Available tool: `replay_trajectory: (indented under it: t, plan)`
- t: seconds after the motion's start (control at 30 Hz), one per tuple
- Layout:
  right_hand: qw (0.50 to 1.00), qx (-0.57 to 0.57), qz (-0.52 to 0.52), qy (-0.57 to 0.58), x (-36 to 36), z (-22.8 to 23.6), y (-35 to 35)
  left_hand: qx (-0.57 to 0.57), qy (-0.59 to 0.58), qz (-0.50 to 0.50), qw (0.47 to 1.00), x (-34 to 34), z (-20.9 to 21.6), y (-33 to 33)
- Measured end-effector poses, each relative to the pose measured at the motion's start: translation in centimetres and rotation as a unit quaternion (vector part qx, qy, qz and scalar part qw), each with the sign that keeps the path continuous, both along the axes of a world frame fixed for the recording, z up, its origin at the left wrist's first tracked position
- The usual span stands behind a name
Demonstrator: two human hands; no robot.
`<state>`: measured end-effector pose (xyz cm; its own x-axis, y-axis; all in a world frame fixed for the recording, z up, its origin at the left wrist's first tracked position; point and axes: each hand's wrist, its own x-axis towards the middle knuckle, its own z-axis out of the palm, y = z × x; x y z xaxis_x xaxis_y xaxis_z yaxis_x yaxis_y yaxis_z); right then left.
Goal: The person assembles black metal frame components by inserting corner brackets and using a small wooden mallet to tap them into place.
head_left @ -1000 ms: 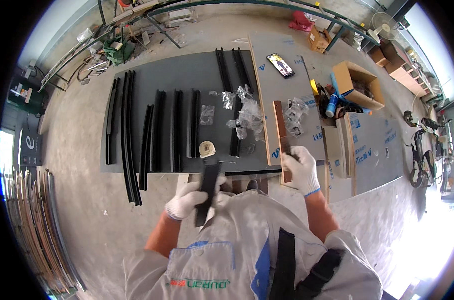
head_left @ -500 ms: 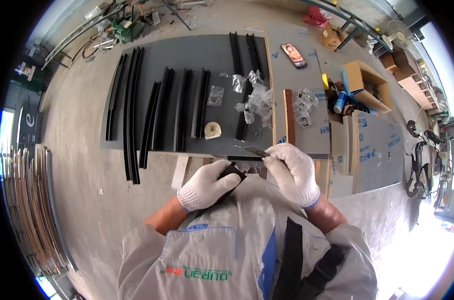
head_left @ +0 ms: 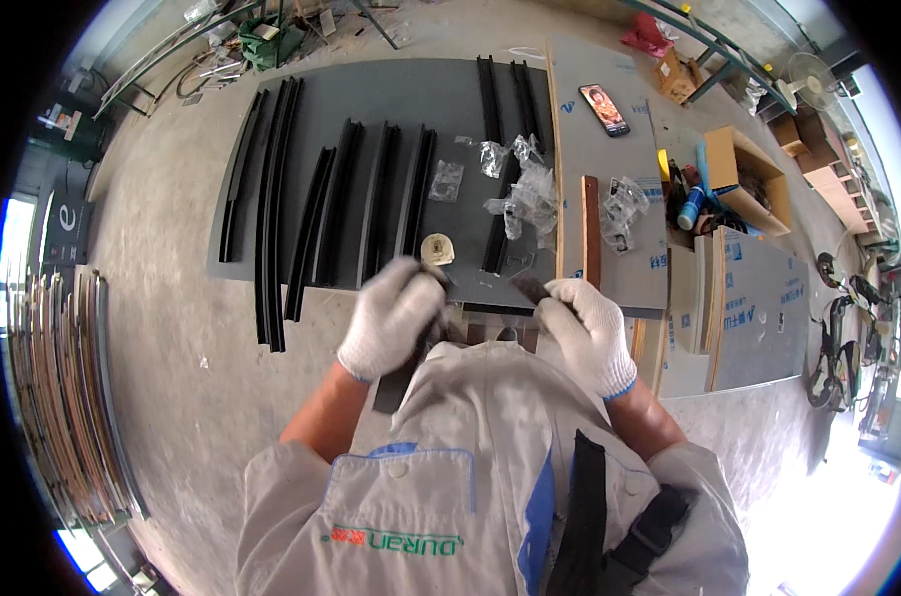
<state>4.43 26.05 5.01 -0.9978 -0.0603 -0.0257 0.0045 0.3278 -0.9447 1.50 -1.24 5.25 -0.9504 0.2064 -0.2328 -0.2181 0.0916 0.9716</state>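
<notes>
Both my hands wear white knit gloves. My left hand (head_left: 389,316) is closed around a black profile piece (head_left: 397,385), whose lower end sticks out beneath the palm near my jacket; the glove is slightly blurred. My right hand (head_left: 588,333) pinches a small flat dark blade-like strip (head_left: 530,288) pointing up and left. What its handle is like stays hidden in the fingers. Just beyond my left hand, a roll of pale tape (head_left: 437,249) lies on the dark board (head_left: 321,89). Several black channel profiles (head_left: 272,219) lie lengthwise there.
Crumpled clear plastic bags (head_left: 532,199) lie on the board's right part. A brown wooden strip (head_left: 591,228) and a phone (head_left: 604,109) rest on the grey panel further right. Beyond stand a cardboard box (head_left: 749,174) and a blue can (head_left: 691,207). Long strips (head_left: 68,397) lean at far left.
My left hand has moved forward and left, turning the black profile more upright. My right hand has shifted slightly down and right with the strip. The view has shifted a little.
</notes>
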Motion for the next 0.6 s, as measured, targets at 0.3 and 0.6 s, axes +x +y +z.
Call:
replay_trajectory:
  t: [0.3,0.6]
  plan:
    - [0.93,-0.24,-0.195,-0.2,0.8,-5.5,1.6,-0.299,0.034,0.095,0.949,-17.2,-24.2,3.3]
    - [0.883,-0.196,-0.369,-0.213,8.6,-6.2,5.9,-0.529,0.223,-0.021,0.818,-19.8,-22.6,12.4]
